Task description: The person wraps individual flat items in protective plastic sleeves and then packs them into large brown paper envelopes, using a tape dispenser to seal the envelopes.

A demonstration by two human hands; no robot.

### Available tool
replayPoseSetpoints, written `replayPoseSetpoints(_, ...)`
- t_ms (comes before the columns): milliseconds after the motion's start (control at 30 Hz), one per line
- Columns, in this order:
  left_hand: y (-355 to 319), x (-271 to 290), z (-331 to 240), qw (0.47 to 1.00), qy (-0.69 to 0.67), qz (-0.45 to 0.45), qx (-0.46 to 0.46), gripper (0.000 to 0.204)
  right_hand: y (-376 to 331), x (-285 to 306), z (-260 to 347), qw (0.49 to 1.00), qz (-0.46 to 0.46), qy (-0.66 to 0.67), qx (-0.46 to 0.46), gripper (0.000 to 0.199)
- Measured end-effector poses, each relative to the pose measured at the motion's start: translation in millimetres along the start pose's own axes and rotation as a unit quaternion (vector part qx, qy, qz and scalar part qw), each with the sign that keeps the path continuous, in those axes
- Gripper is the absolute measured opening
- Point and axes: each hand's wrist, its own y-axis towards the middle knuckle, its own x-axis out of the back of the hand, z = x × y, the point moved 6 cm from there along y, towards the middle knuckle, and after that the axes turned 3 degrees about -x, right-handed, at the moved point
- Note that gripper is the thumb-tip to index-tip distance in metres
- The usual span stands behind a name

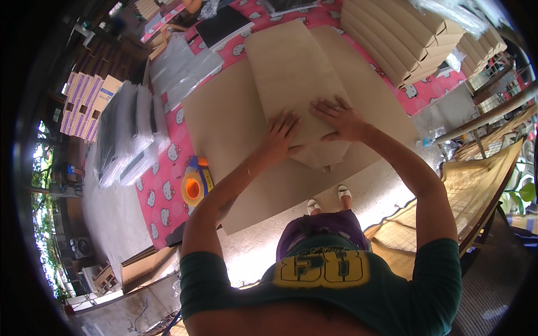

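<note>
A long folded bundle of brown kraft paper (294,61) lies over a large flat sheet of the same paper (221,131). Both my palms rest on the bundle's near part. My left hand (284,133) lies flat at its left edge, fingers pointing away from me. To the right, my right hand (339,119) is spread with its fingers stretched toward the far left. Neither hand holds anything. Folded corners (325,159) taper at the near end of the bundle. Whatever may be wrapped inside is hidden.
A tape dispenser with an orange core (193,187) stands left on the pink patterned tablecloth (164,199). Plastic-wrapped packs (126,134) and clear plastic sheets (182,70) lie left. Stacked brown parcels (395,42) rise at far right. A dark flat panel (222,27) lies behind.
</note>
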Motion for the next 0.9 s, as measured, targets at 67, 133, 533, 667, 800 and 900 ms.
replayPoseSetpoints(67,-1,1,-3,1.000,0.026,0.002,0.013,0.087,0,2,2,1.000,-0.014,0.006,-0.012,0.103)
replayPoseSetpoints(133,-1,2,-8,0.999,0.034,0.008,0.031,0.087,-2,2,3,0.999,-0.014,-0.001,-0.037,0.104)
replayPoseSetpoints(533,-2,4,-19,0.992,0.050,-0.002,0.120,0.081,-43,-46,52,0.992,-0.121,-0.018,-0.033,0.067)
replayPoseSetpoints(667,-9,-7,-27,0.981,0.140,-0.039,0.127,0.077,-50,-57,66,0.989,-0.114,0.077,-0.063,0.049)
replayPoseSetpoints(800,-22,-46,-68,0.990,0.129,0.022,-0.054,0.073,-48,-59,66,0.985,-0.094,0.122,-0.083,0.045)
replayPoseSetpoints(900,-22,-45,-76,0.994,-0.098,0.012,-0.057,0.071,-48,-62,64,0.981,-0.082,0.141,-0.101,0.045)
